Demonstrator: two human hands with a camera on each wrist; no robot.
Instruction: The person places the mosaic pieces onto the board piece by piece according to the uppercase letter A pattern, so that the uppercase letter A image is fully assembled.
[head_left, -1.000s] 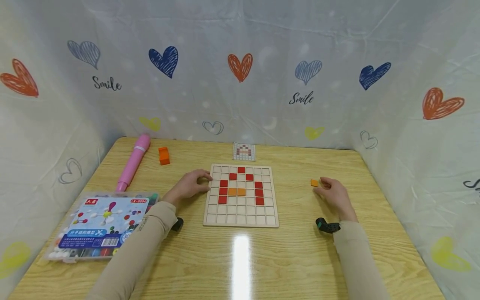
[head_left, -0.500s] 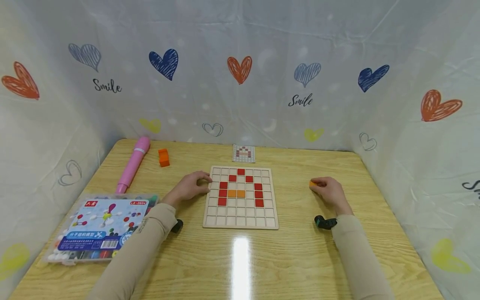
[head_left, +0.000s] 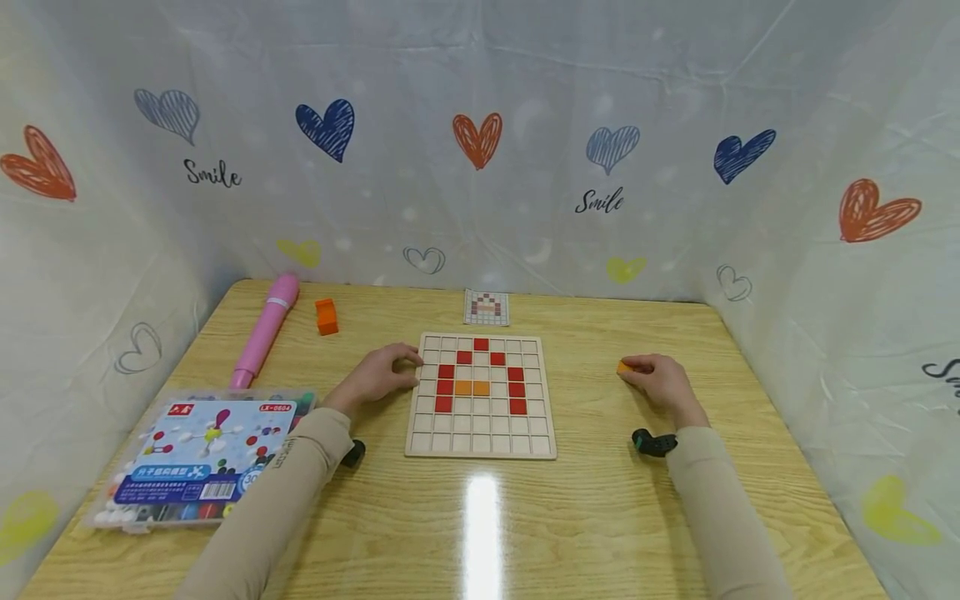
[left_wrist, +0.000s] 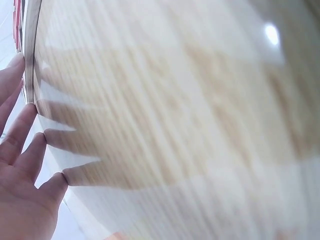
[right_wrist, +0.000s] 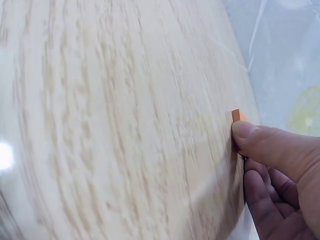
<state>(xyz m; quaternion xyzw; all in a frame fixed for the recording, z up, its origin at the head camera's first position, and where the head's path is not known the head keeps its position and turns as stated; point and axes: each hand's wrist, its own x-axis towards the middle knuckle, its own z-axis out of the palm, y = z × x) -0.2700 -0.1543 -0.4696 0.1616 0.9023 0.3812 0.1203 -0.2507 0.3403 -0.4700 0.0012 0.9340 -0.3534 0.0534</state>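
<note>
A wooden grid board [head_left: 480, 444] lies mid-table in the head view. Several red tiles [head_left: 517, 389] form a peaked outline on it, with two orange tiles [head_left: 472, 388] side by side inside. My left hand [head_left: 378, 375] rests at the board's left edge; in the left wrist view its loosely bent fingers [left_wrist: 20, 135] reach the tabletop and the board's side. Well right of the board, my right hand [head_left: 662, 387] pinches a small orange tile [head_left: 622, 367] between thumb and fingers. The right wrist view shows this tile [right_wrist: 236, 116] at the thumb tip, partly covered.
Behind the board lies a small pattern card [head_left: 486, 307]. A clear plastic case of molecule-model parts [head_left: 202, 458], a pink stick-shaped object [head_left: 266, 333] and an orange block [head_left: 326, 317] are on the left. A printed curtain [head_left: 480, 208] encloses the back and sides.
My right hand has closed its thumb and fingers over the orange tile, which showed more fully a second ago. My left hand stays at the board's edge.
</note>
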